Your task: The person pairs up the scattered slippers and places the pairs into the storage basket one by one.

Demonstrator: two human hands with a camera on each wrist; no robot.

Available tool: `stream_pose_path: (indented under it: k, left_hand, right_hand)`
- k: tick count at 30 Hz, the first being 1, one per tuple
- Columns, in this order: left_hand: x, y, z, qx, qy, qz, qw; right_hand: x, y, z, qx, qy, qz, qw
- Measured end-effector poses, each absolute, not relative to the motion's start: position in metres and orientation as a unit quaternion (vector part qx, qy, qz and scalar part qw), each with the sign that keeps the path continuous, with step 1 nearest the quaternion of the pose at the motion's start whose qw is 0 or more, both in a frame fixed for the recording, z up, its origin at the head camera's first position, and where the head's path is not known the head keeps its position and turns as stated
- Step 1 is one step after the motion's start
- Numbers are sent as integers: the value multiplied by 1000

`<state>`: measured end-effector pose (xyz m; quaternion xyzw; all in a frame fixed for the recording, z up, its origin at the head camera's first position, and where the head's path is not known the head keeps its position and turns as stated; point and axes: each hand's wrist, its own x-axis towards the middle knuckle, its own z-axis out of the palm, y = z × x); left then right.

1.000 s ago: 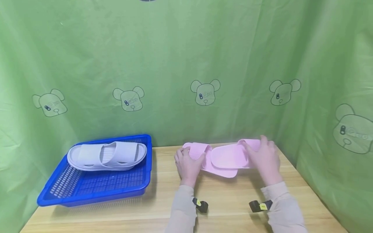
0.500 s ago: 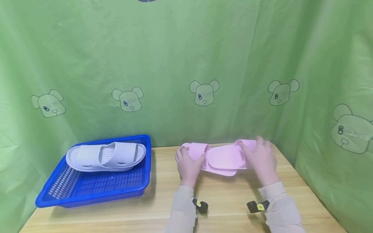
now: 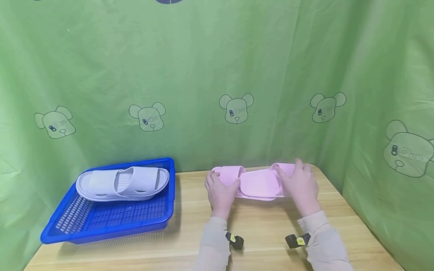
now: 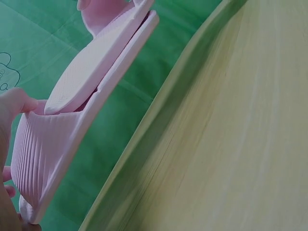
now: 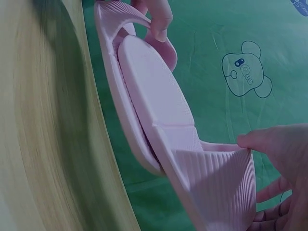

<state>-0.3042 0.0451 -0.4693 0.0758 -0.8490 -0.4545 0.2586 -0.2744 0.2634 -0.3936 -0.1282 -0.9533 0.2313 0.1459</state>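
Two pink slippers with ribbed straps are held end to end, raised off the table. My left hand (image 3: 222,195) grips the left slipper (image 3: 231,175) by its strap end, thumb at the strap's edge in the left wrist view. The right slipper (image 3: 259,183) is gripped by my right hand (image 3: 301,188) round its strap (image 5: 216,178). Its heel lies over the left slipper's sole and reaches the mouth of that slipper's strap (image 4: 48,149). Parts of both toe ends are hidden behind my hands.
A blue plastic basket (image 3: 108,232) stands at the left of the wooden table (image 3: 264,233). Across its back lies a nested pair of pale lilac slippers (image 3: 105,182). A green curtain (image 3: 193,75) with bear faces hangs behind and at both sides.
My right hand has moved left with its slipper, so the two pink slippers overlap more. The left slipper's heel end has risen into line with the other. The basket stays put.
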Motion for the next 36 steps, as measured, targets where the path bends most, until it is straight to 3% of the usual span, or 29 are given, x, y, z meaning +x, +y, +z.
stream_pose_path:
  k: [21, 36]
  left_hand:
    - [-301, 51, -471, 66, -851, -451, 260]
    - [-301, 51, -468, 74, -849, -457, 255]
  right_hand:
    - [-274, 254, -398, -127, -956, 229, 129]
    - [-275, 249, -398, -104, -958, 216, 155]
